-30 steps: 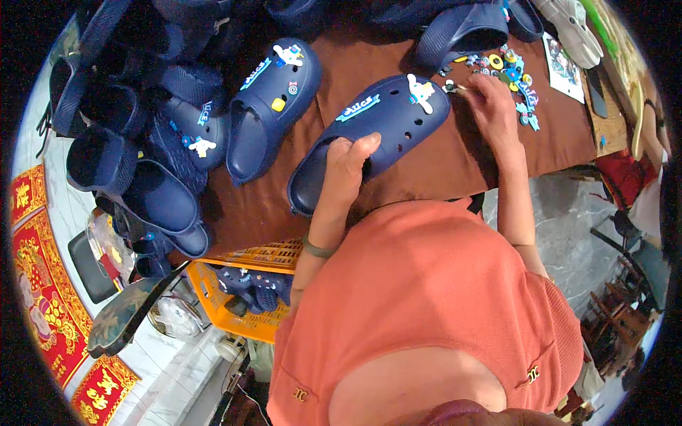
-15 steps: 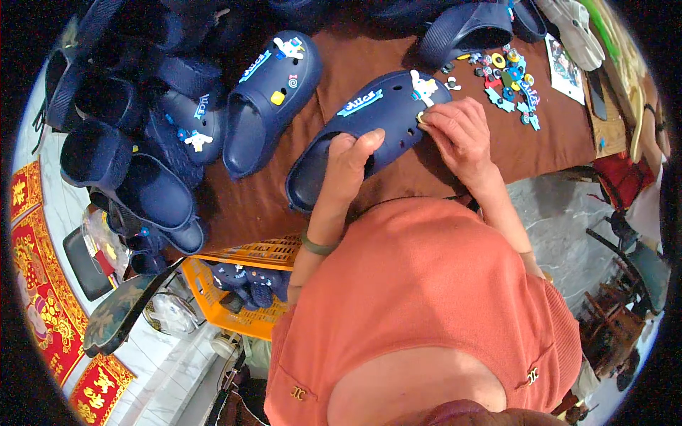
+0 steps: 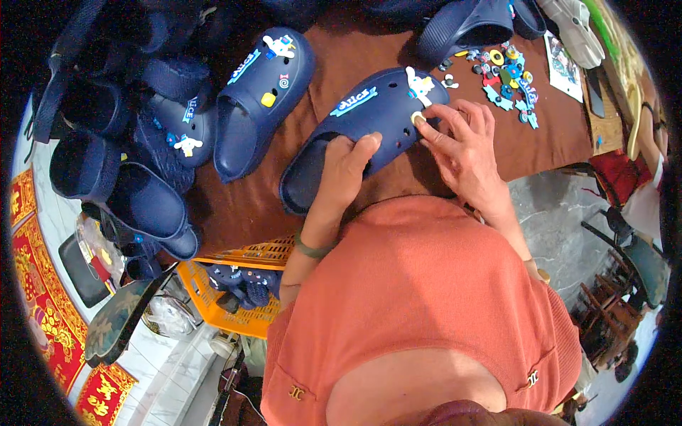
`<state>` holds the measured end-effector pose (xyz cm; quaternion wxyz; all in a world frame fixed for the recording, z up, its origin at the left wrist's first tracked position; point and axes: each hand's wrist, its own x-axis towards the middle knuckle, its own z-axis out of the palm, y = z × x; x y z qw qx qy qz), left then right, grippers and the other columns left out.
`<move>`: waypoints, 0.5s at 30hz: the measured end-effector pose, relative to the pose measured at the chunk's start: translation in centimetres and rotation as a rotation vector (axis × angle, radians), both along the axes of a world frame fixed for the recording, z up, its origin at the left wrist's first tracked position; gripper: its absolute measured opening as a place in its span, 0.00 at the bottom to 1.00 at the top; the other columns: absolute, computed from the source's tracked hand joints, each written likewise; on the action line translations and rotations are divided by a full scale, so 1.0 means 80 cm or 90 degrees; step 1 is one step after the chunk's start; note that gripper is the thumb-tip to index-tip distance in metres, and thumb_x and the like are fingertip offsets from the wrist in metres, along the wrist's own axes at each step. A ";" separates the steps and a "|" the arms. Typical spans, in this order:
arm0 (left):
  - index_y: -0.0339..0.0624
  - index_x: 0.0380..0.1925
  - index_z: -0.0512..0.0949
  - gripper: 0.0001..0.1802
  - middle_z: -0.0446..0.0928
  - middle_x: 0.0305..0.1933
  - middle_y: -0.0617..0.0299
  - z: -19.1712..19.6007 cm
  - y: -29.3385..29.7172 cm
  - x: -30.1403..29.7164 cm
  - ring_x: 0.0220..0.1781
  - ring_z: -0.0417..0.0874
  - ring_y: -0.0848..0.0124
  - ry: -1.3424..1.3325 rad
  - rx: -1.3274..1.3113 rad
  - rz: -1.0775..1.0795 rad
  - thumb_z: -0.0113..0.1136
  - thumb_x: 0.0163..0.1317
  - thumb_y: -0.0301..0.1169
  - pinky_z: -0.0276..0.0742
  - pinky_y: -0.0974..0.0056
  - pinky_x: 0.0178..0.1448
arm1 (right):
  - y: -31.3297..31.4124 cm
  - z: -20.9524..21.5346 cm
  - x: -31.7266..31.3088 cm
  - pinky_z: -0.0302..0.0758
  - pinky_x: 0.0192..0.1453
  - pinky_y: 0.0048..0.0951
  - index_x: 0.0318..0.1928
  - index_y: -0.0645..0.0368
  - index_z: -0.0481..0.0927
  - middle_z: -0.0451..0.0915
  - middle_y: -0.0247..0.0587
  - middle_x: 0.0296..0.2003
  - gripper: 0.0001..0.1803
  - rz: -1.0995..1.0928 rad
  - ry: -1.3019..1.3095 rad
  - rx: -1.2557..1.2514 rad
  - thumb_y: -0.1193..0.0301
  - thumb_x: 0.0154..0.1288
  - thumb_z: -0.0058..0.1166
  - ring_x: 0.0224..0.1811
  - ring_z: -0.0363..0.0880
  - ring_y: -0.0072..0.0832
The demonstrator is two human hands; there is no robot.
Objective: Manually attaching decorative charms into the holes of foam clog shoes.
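Left hand [image 3: 344, 167] gripping side of navy blue foam clog [image 3: 362, 135], right hand [image 3: 462, 153] pinching small pale round charm [image 3: 418, 118] against its upper, scattered colourful charms [image 3: 508, 82] near on brown tablecloth [image 3: 241, 206]

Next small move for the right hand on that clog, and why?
Probably press the small pale charm down into the hole under it. The right hand has it pinched at the fingertips against the navy clog, and the left hand braces the clog's side on the brown cloth, so the shoe looks steadied for a push.
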<state>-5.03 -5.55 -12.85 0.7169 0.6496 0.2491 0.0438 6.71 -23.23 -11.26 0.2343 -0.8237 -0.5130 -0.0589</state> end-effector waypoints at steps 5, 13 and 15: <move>0.32 0.31 0.79 0.16 0.77 0.29 0.66 -0.001 -0.006 0.001 0.31 0.74 0.76 -0.010 -0.021 0.021 0.53 0.61 0.37 0.70 0.67 0.36 | -0.003 -0.015 0.000 0.61 0.56 0.47 0.50 0.45 0.81 0.74 0.35 0.48 0.24 -0.017 0.040 0.039 0.74 0.49 0.61 0.51 0.68 0.39; 0.30 0.40 0.79 0.19 0.79 0.39 0.61 0.008 -0.002 0.002 0.40 0.77 0.73 0.015 -0.057 0.010 0.54 0.59 0.37 0.72 0.68 0.47 | -0.013 -0.021 -0.011 0.59 0.58 0.47 0.52 0.42 0.80 0.71 0.39 0.48 0.23 -0.052 0.072 0.045 0.73 0.53 0.61 0.52 0.66 0.40; 0.29 0.43 0.78 0.21 0.79 0.41 0.59 0.010 -0.004 0.003 0.42 0.77 0.73 0.019 -0.093 0.028 0.55 0.58 0.38 0.72 0.68 0.49 | -0.017 -0.030 -0.008 0.60 0.59 0.44 0.52 0.42 0.81 0.71 0.38 0.47 0.23 -0.053 0.129 0.070 0.74 0.55 0.59 0.52 0.65 0.41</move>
